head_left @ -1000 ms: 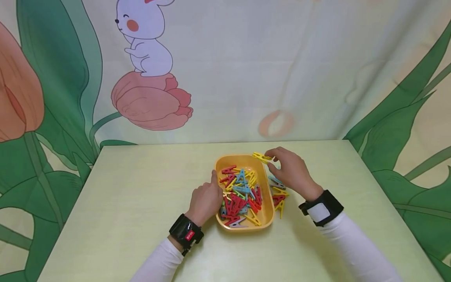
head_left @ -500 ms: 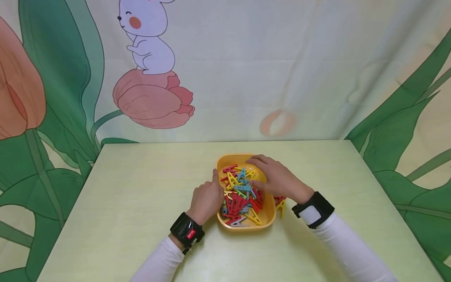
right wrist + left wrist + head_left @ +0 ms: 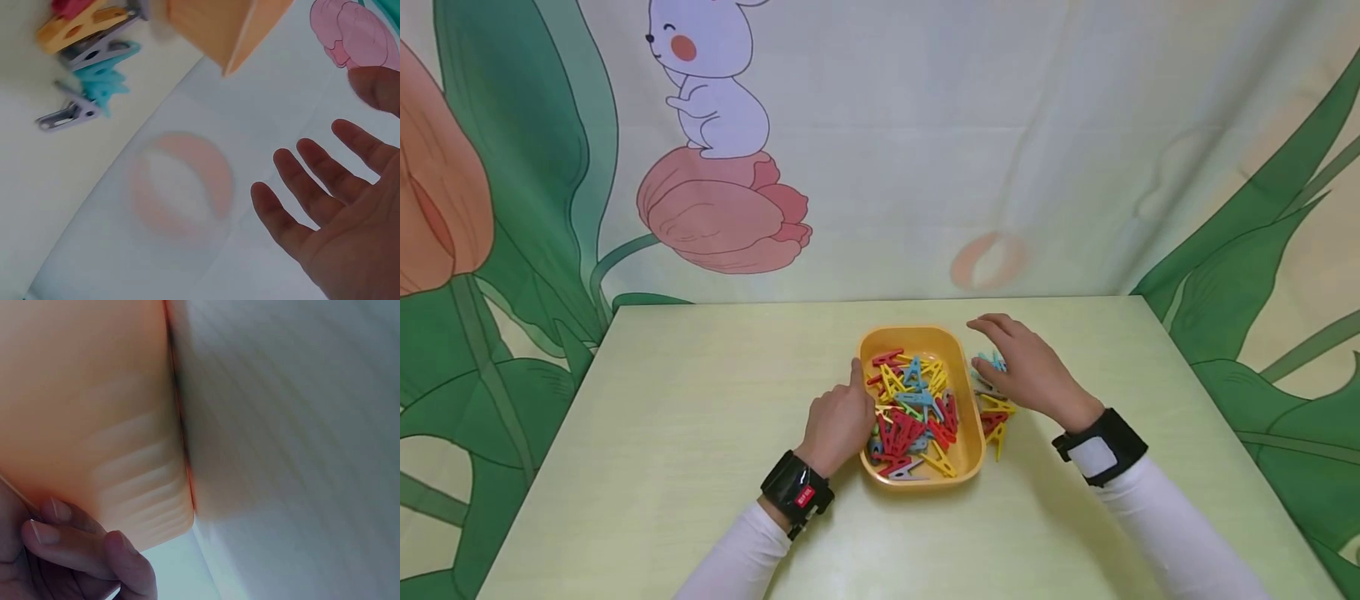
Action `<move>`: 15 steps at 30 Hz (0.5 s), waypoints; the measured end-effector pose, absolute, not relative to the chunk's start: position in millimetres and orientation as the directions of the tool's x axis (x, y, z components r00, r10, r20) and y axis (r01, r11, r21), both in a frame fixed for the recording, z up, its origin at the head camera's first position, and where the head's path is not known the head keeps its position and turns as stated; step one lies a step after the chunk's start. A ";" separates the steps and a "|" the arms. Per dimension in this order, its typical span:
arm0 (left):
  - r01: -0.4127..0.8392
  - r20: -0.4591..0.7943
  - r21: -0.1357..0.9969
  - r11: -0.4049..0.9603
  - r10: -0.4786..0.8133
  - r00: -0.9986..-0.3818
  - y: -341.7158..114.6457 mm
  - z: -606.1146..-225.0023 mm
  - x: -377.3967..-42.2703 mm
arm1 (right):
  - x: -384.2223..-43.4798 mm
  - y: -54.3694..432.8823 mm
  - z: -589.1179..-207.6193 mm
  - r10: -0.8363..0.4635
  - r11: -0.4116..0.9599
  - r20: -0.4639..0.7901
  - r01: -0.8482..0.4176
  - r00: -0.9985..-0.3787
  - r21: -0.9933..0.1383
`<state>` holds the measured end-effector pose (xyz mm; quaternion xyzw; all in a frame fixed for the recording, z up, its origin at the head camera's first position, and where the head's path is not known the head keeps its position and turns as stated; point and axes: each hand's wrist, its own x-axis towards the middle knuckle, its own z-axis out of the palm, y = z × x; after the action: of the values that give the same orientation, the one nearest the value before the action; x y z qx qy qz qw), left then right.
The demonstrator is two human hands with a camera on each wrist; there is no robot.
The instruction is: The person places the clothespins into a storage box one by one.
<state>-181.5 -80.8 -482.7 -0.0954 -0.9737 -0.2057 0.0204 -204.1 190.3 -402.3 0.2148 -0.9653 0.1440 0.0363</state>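
A yellow plastic tray holds a heap of red, yellow, blue, green and grey clothespins. My left hand grips its left rim, index finger lying along the edge; the curled fingers show against the outer wall in the left wrist view, the thumb hidden. Right of the tray, my right hand hovers with spread fingers and nothing in them, as the right wrist view also shows. Beneath and in front of it, several loose clothespins lie beside the tray, some partly covered by the hand.
The pale table extends on both sides of the tray. Behind its far edge hangs a curtain printed with a rabbit, tulips and leaves.
My right hand carried a yellow clothespin left over the tray, let it go among the others, then moved back right. My left hand has stayed on the rim.
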 end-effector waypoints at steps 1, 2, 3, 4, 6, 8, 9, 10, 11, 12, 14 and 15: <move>0.194 0.076 0.396 0.898 0.178 -0.981 -80.6 -482.6 -181.7 | -203.1 194.0 -404.0 -0.403 0.872 0.119 -0.421 -0.907 -0.251; 0.192 0.073 0.395 0.898 0.178 -0.981 -80.4 -482.5 -182.0 | -202.0 197.5 -406.1 -0.403 0.877 0.099 -0.415 -0.910 -0.243; 0.192 0.070 0.394 0.899 0.179 -0.981 -80.2 -482.4 -182.1 | -200.7 200.7 -408.2 -0.402 0.883 0.073 -0.407 -0.913 -0.232; 0.193 0.070 0.392 0.899 0.180 -0.981 -80.1 -482.4 -182.3 | -199.5 203.6 -410.7 -0.404 0.888 0.046 -0.403 -0.914 -0.222; 0.195 0.073 0.390 0.900 0.181 -0.981 -80.0 -482.2 -182.5 | -196.2 208.6 -416.8 -0.411 0.893 -0.010 -0.400 -0.912 -0.208; 0.196 0.075 0.389 0.900 0.181 -0.981 -80.1 -482.3 -182.6 | -193.1 212.2 -423.4 -0.421 0.892 -0.049 -0.404 -0.906 -0.201; 0.197 0.078 0.388 0.900 0.181 -0.980 -80.2 -482.4 -182.6 | -191.7 213.4 -427.0 -0.425 0.893 -0.064 -0.407 -0.903 -0.193; 0.197 0.078 0.387 0.901 0.180 -0.981 -80.3 -482.5 -182.6 | -189.8 214.2 -430.2 -0.428 0.893 -0.078 -0.409 -0.900 -0.188; 0.196 0.077 0.389 0.900 0.180 -0.981 -80.3 -482.5 -182.6 | -187.7 214.5 -432.9 -0.433 0.892 -0.090 -0.413 -0.897 -0.182; 0.195 0.076 0.389 0.900 0.179 -0.981 -80.3 -482.5 -182.5 | -185.5 214.8 -435.5 -0.441 0.890 -0.096 -0.421 -0.892 -0.175; 0.193 0.074 0.391 0.900 0.178 -0.981 -80.4 -483.0 -182.3 | -182.0 215.2 -440.5 -0.457 0.884 -0.107 -0.439 -0.883 -0.159; 0.193 0.074 0.390 0.900 0.178 -0.981 -80.3 -483.2 -182.2 | -180.5 215.2 -442.6 -0.461 0.883 -0.112 -0.443 -0.880 -0.153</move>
<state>-182.2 -80.3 -483.2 -0.0952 -0.9746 -0.2019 0.0184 -180.5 215.2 -442.6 0.2338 -0.9676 0.0615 -0.0730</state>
